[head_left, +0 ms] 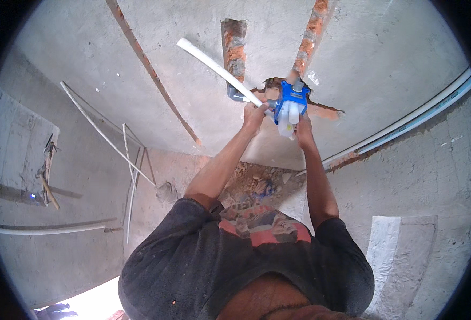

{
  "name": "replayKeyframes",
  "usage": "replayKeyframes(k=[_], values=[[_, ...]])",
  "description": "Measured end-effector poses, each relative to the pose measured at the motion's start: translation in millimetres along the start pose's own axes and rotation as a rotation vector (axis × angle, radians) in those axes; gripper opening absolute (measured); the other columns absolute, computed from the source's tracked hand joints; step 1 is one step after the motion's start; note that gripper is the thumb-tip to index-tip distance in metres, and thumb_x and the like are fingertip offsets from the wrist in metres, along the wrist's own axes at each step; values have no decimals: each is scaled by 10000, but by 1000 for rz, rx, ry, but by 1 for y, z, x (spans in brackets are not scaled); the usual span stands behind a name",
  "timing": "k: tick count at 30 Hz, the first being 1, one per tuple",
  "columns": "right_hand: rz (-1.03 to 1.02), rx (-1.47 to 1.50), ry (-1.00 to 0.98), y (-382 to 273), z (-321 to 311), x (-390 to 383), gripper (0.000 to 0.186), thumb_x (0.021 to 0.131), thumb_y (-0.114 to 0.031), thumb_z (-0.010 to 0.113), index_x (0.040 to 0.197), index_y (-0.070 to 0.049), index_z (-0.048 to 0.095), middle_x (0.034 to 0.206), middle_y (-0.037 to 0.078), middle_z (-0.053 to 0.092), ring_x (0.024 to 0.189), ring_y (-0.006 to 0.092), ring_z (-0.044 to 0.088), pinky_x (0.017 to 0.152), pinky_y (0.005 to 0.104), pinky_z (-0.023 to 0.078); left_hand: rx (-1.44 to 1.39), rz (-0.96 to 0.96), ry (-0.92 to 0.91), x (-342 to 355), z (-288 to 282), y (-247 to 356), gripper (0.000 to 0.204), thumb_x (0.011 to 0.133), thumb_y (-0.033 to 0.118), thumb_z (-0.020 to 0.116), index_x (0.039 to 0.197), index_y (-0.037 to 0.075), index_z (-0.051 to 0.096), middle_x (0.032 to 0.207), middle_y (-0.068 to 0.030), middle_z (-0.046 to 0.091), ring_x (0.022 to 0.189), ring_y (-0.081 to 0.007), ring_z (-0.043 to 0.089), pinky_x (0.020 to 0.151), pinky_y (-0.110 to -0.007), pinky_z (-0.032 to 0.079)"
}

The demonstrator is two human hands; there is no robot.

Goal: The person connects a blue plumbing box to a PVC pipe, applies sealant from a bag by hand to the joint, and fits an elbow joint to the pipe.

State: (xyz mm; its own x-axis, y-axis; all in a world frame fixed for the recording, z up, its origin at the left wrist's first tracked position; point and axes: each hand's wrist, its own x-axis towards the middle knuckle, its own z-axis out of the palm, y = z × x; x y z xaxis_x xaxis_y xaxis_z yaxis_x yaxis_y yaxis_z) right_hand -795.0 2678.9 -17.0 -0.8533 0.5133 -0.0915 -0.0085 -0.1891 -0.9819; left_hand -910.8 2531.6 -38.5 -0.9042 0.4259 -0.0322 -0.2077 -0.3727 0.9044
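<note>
1. A rough grey plastered wall (pixel 385 64) is filling the space ahead, spreading widely on both sides.
2. Long channels of exposed red brick (pixel 314 32) are running down it toward a ragged-edged recess (pixel 274 84).
3. A white plastic tube (pixel 214 66) is slanting up leftward.
4. A blue plastic box (pixel 295 95) with translucent white parts (pixel 286 127) is sitting at the recess.
5. The left hand (pixel 254 114) is meeting the tube's lower end, the right hand (pixel 303 130) the translucent parts; I cannot tell how far either's fingers are closing.

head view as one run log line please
left hand: at lower end of white pipe; right hand: at translucent caps of blue fitting; fitting: at wall cutout
</note>
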Motion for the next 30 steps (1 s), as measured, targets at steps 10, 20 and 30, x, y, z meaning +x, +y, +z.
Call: replayKeyframes(k=[10, 20, 30], values=[[-316, -94, 73, 11, 7, -6, 622, 806, -223, 799, 1332, -71, 504, 1150, 44, 614, 1015, 171, 596, 876, 336, 489, 108, -150, -121, 14, -2, 26, 165, 880, 34, 626, 1037, 47, 576, 929, -84, 624, 849, -200, 662, 791, -358, 588], [-305, 19, 105, 5, 23, -7, 597, 769, -167, 815, 1281, -72, 523, 1112, 43, 624, 988, 161, 601, 850, 324, 498, 316, -127, -50, 10, -6, 35, 146, 911, 123, 624, 1028, 38, 602, 975, -85, 649, 891, -202, 652, 802, -370, 557], [-365, 61, 149, 16, 22, 3, 683, 752, -125, 819, 1343, -65, 481, 1188, 65, 589, 1061, 186, 579, 880, 345, 499, 328, 193, 266, -1, -35, 41, 169, 892, 84, 605, 1014, -29, 575, 841, -113, 665, 723, -181, 658, 621, -303, 506]])
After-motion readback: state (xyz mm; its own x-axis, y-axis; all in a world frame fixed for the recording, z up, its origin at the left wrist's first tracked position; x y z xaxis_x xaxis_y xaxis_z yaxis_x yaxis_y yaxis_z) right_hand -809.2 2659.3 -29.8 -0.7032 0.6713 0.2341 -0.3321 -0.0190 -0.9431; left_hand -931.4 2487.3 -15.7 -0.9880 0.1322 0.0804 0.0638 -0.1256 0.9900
